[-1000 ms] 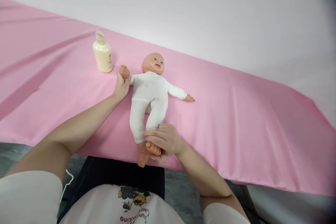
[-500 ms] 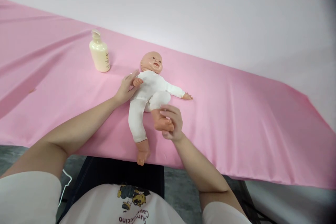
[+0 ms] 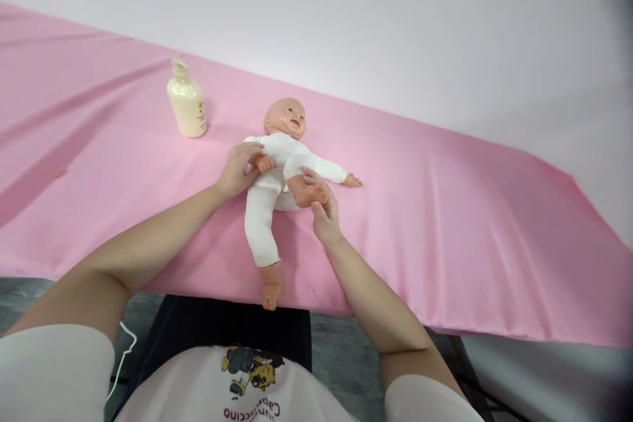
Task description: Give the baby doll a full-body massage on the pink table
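Observation:
A baby doll (image 3: 281, 145) in a white cloth body lies on its back on the pink cloth, head away from me. My left hand (image 3: 241, 168) is closed round the doll's arm on the left side, and the doll's small hand (image 3: 266, 163) pokes out past my fingers. Raised and bent toward the belly, one doll foot (image 3: 309, 194) is held in my right hand (image 3: 326, 211), fingers behind it and thumb at the toes. The other leg (image 3: 261, 227) stretches toward me, its foot at the table's front edge. The doll's other arm (image 3: 329, 168) points out to the right.
A cream pump bottle (image 3: 188, 105) stands upright at the back left of the pink cloth (image 3: 445, 224). Behind the table is a white wall (image 3: 395, 26). A white cable (image 3: 121, 356) hangs below the front edge at the left.
My right hand has pushed the held doll foot up and away from me, folding that leg toward the belly. The doll's arm in my left hand has shifted slightly inward over its body.

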A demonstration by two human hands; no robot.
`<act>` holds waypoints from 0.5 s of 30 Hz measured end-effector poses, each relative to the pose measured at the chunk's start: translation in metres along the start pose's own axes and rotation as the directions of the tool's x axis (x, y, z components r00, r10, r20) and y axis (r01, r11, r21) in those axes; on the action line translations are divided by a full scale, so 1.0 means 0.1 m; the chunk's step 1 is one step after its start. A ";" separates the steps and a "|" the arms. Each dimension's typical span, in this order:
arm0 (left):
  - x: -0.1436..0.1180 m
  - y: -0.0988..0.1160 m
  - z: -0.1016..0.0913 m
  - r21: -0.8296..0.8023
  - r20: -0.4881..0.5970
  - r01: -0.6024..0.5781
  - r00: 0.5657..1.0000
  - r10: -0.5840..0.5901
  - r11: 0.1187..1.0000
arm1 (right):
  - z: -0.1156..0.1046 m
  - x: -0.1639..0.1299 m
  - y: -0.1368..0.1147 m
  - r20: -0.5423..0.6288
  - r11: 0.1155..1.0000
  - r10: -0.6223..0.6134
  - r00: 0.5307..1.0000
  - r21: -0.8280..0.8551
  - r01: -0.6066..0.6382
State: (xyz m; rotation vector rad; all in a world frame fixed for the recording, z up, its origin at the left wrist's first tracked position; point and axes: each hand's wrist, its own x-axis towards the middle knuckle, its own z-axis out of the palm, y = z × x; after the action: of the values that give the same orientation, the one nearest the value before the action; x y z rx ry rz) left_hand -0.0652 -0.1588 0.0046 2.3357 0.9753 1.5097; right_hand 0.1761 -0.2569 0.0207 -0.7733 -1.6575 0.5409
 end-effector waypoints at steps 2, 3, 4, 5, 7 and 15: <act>0.00 -0.04 0.00 -0.030 -0.051 0.071 0.996 -0.072 0.997 | -0.03 -0.02 -0.04 -0.081 0.998 -0.058 0.995 -0.038 0.055; 0.00 -0.07 0.00 -0.044 -0.082 0.114 0.990 -0.117 0.993 | -0.06 -0.03 -0.07 -0.103 0.993 -0.106 0.989 -0.069 0.100; 0.00 -0.11 0.01 -0.061 -0.115 0.156 0.980 -0.162 0.986 | -0.08 -0.05 -0.12 -0.104 0.982 -0.167 0.980 -0.108 0.156; 0.00 -0.15 0.01 -0.083 -0.147 0.194 0.968 -0.204 0.978 | -0.10 -0.07 -0.17 -0.089 0.962 -0.241 0.966 -0.154 0.226; 0.00 -0.26 0.03 -0.148 -0.198 0.247 0.941 -0.273 0.958 | -0.12 -0.11 -0.31 -0.014 0.882 -0.408 0.913 -0.264 0.391; 0.03 -0.56 0.07 -0.422 -0.269 0.324 0.847 -0.458 0.847 | 0.03 -0.19 -0.73 0.348 0.683 -0.632 0.692 -0.171 0.710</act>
State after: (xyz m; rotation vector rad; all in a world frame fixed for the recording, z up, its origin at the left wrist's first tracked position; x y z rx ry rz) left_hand -0.0822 -0.1134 -0.0235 1.5124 1.0669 1.7832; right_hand 0.1610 -0.3203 0.0593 -0.2286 -2.1474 -0.1592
